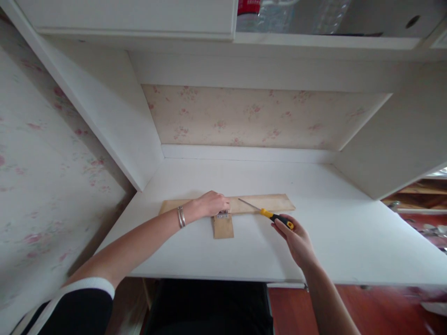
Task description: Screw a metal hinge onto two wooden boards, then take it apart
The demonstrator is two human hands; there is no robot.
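Gripping the screwdriver (267, 213) by its black and yellow handle, the right hand (296, 239) has its fingers wrapped around the grip, with the thin shaft pointing left and toward the far side, its tip just above or against the long board; which, I cannot tell. The tool looks light and stiff; the thick handle should give a sure hold, while the bare shaft would probably be slicker. The left hand (213, 204) has its fingers curled down at a metal fitting (222, 215); whether they pinch it or only press on it is hidden. The fitting looks small, hard and smooth, so it may slip unless held by its edges.

Beneath that hand, the long board (261, 203) lies left to right on the white desk (335, 246). It seems thin, rigid and fairly light, best steadied flat near the fitting or taken by its exposed right end. On its near side, the short wooden piece (223, 229) sits at the fitting, pointing toward the near edge; its free near end offers a simple hold.
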